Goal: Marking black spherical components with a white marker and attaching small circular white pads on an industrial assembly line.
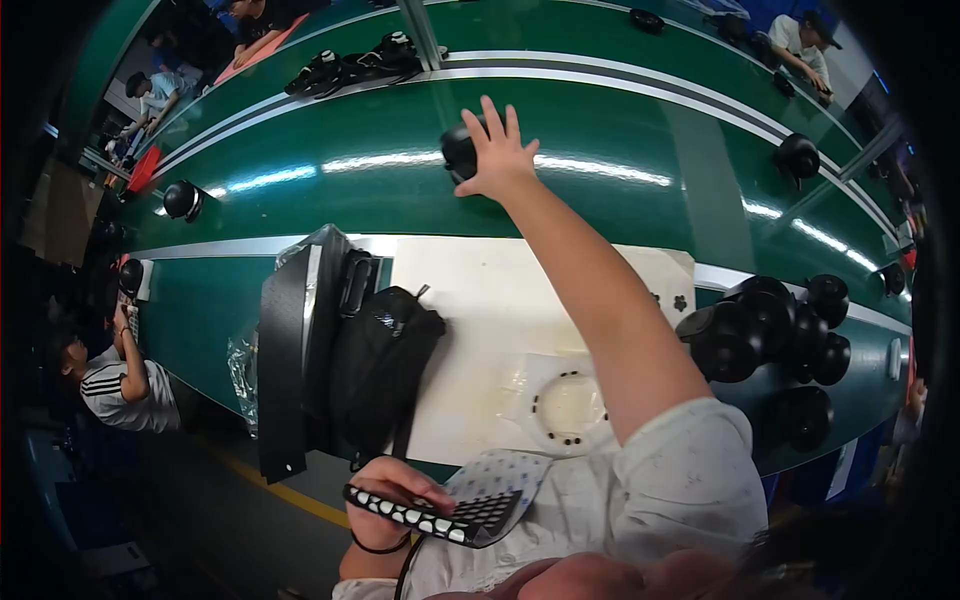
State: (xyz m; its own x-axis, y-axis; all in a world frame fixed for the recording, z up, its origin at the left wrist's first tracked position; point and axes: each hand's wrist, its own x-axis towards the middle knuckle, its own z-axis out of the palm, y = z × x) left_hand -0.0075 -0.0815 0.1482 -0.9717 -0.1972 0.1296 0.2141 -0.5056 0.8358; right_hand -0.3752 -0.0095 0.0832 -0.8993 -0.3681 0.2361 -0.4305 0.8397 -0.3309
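Observation:
My left hand (398, 495) is low in front of my body, closed around a sheet of black round pads (490, 515) with a pale, patterned backing film (495, 478) curling off it. Stretched far out over the green belt is my right hand (500, 155), its fingers spread wide. A black rounded housing (458, 152) stands on the belt just left of that hand and is partly covered by it; whether they touch I cannot tell. Beneath my right arm, a clear ring-shaped piece (568, 410) with small black pads around its rim lies on a white board (470, 340).
Left of the board stand a black pouch (385, 350) and a dark upright panel (290, 360). Several black rounded housings (765, 325) cluster at the right. Other housings (183, 200) sit along the belt (330, 200). A metal post (420, 35) rises at the back. Co-workers (125, 385) work around the line.

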